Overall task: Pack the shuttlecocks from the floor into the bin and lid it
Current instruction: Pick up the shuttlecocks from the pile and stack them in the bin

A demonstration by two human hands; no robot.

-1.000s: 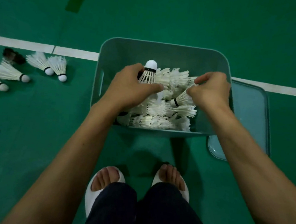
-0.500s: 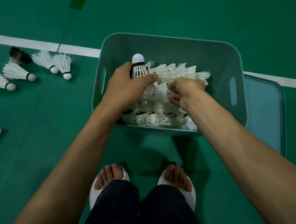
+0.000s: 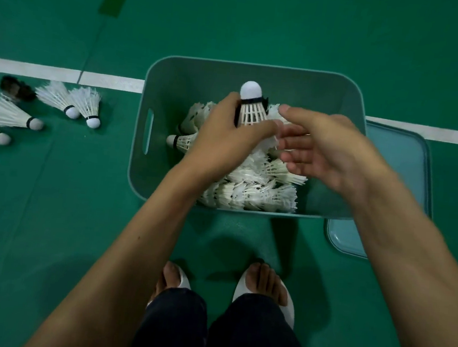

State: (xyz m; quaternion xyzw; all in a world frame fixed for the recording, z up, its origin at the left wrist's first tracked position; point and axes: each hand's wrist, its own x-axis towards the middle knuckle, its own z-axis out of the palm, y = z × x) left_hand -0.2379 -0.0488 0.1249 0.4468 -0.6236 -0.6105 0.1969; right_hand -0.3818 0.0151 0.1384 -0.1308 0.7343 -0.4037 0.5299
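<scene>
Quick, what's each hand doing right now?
Left hand: holds a shuttlecock, cork up.
Right hand: open, holding nothing.

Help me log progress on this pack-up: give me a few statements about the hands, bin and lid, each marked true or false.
1. The left hand grips a shuttlecock with its cork end up. True.
2. The lid sits on the bin. False: it lies on the floor at the bin's right side.
3. The right hand holds a shuttlecock. False: its fingers are relaxed and hold nothing.
4. Loose shuttlecocks lie on the floor left of the bin. True.
5. The bin is empty. False: a pile of shuttlecocks lies in it.
</scene>
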